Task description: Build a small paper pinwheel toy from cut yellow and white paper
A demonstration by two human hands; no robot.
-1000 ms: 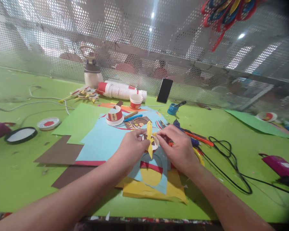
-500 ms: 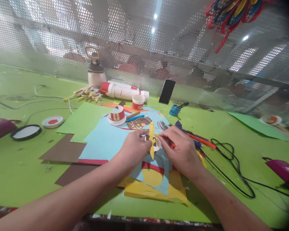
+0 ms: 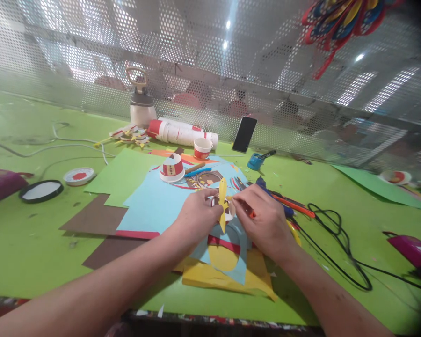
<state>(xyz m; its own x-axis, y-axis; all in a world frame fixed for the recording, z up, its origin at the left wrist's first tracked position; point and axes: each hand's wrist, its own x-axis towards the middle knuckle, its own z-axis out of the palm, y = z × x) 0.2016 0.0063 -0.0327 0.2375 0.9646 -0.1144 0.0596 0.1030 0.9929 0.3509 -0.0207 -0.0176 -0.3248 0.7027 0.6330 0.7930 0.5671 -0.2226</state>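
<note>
Little has been changed since one second ago: only the view is shifted slightly. By the left hand (image 3: 201, 211), a white ring (image 3: 229, 216) with a yellow strip (image 3: 222, 199) across it is pinched above the blue paper (image 3: 161, 201). The right hand (image 3: 261, 215) is held narrow at the ring's other edge; whether anything is gripped cannot be told. Thus the ring is not yet released.

Bright, hazy light; lights (image 3: 228, 24) glare through the mesh (image 3: 182, 61) above the phone (image 3: 244, 134). Beyond it shapes blur; far right of it, corners darken.
</note>
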